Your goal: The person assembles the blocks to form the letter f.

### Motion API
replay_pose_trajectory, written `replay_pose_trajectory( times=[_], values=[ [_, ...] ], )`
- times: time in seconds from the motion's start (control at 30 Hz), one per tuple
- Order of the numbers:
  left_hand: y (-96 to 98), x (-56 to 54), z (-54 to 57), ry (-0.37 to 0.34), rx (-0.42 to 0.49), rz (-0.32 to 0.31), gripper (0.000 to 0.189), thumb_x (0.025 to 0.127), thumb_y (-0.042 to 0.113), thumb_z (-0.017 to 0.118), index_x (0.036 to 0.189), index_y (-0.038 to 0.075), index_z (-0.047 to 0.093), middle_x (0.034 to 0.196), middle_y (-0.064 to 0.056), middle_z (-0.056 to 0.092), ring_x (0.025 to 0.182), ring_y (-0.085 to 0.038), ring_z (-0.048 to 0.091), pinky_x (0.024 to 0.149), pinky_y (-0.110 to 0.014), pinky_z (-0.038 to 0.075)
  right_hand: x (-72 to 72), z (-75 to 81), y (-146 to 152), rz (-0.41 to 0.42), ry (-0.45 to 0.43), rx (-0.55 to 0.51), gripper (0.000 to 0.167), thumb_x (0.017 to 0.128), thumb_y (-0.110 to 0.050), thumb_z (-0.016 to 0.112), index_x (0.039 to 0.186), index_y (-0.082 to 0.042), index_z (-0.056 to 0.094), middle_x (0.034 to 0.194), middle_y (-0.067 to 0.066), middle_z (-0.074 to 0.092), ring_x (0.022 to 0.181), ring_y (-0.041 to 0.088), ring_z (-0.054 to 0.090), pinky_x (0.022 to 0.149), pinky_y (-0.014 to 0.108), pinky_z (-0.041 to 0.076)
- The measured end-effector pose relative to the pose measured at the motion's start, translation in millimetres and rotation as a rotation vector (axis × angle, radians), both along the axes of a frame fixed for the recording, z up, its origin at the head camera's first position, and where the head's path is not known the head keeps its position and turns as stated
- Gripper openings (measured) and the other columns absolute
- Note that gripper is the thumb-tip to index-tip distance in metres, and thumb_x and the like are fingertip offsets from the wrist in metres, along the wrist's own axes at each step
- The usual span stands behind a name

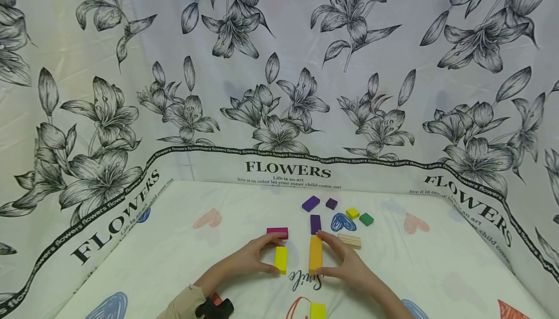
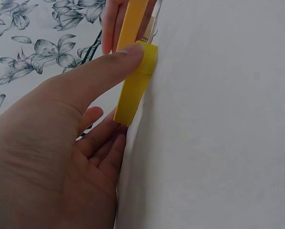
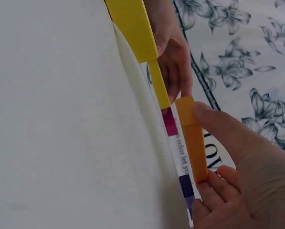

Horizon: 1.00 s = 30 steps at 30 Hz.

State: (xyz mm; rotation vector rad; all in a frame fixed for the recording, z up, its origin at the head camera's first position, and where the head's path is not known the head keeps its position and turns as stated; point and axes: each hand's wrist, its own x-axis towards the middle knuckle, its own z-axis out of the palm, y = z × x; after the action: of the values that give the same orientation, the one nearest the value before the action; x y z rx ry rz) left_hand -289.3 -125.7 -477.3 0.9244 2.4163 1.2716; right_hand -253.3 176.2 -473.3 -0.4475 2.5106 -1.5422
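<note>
My left hand [image 1: 247, 260] holds a yellow block [image 1: 281, 260] lengthwise, thumb [image 2: 128, 51] at its near end and fingers around its far end. Just beyond those fingers lies a magenta block [image 1: 277, 232], partly hidden by them in the head view. To the right, my right hand [image 1: 349, 266] grips a longer orange block [image 1: 315, 255] by its two ends, with the thumb [image 3: 214, 117] on the near end. A purple block [image 1: 316, 224] lies right past the orange block's far end. Between the yellow and orange blocks is a gap of white cloth.
Farther back lie a purple block [image 1: 311, 203], a small dark purple block [image 1: 331, 203], a small yellow block [image 1: 352, 213] and a green block [image 1: 366, 219]. A light wooden piece with grooves [image 1: 350, 241] sits right of the right hand. Another yellow block [image 1: 318, 310] is at the front edge.
</note>
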Motion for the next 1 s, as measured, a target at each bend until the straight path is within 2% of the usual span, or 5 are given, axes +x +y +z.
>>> replay_pose_trajectory(
  times=[0.27, 0.37, 0.6, 1.0],
  values=[
    [-0.8, -1.1, -0.2, 0.002, 0.0, -0.006, 0.076, 0.08, 0.034, 0.08, 0.144, 0.023, 0.042, 0.13, 0.011, 0.058, 0.127, -0.015, 0.051, 0.119, -0.033, 0.035, -0.6, 0.7, 0.1, 0.024, 0.0, -0.037, 0.089, 0.075, -0.033, 0.084, 0.15, -0.022, 0.037, 0.157, 0.001, 0.037, 0.15, 0.033, 0.024, 0.119, 0.06, 0.021],
    [-1.0, -1.1, -0.1, 0.003, 0.001, -0.009, 0.076, 0.08, 0.034, 0.08, 0.145, 0.023, 0.042, 0.13, 0.011, 0.058, 0.127, -0.015, 0.051, 0.119, -0.033, 0.035, -0.8, -1.7, 0.6, 0.029, 0.006, -0.018, 0.088, 0.075, -0.034, 0.084, 0.149, -0.022, 0.038, 0.156, 0.001, 0.039, 0.149, 0.033, 0.026, 0.119, 0.059, 0.021],
    [-0.6, 0.9, 0.5, -0.005, 0.004, -0.008, 0.078, 0.079, 0.034, 0.08, 0.146, 0.022, 0.041, 0.13, 0.013, 0.058, 0.128, -0.016, 0.051, 0.119, -0.041, 0.034, 0.1, -5.3, 1.1, 0.032, -0.008, 0.009, 0.086, 0.074, -0.035, 0.084, 0.148, -0.027, 0.041, 0.155, 0.0, 0.041, 0.148, 0.032, 0.028, 0.119, 0.06, 0.021],
    [-0.3, 0.2, 0.3, 0.006, -0.012, -0.008, 0.078, 0.08, 0.036, 0.079, 0.147, 0.022, 0.04, 0.131, 0.011, 0.058, 0.127, -0.015, 0.051, 0.119, -0.039, 0.035, -0.6, -5.1, 1.0, 0.043, 0.007, 0.074, 0.086, 0.074, -0.038, 0.084, 0.148, -0.027, 0.041, 0.155, -0.001, 0.041, 0.148, 0.034, 0.028, 0.118, 0.063, 0.022]
  ],
)
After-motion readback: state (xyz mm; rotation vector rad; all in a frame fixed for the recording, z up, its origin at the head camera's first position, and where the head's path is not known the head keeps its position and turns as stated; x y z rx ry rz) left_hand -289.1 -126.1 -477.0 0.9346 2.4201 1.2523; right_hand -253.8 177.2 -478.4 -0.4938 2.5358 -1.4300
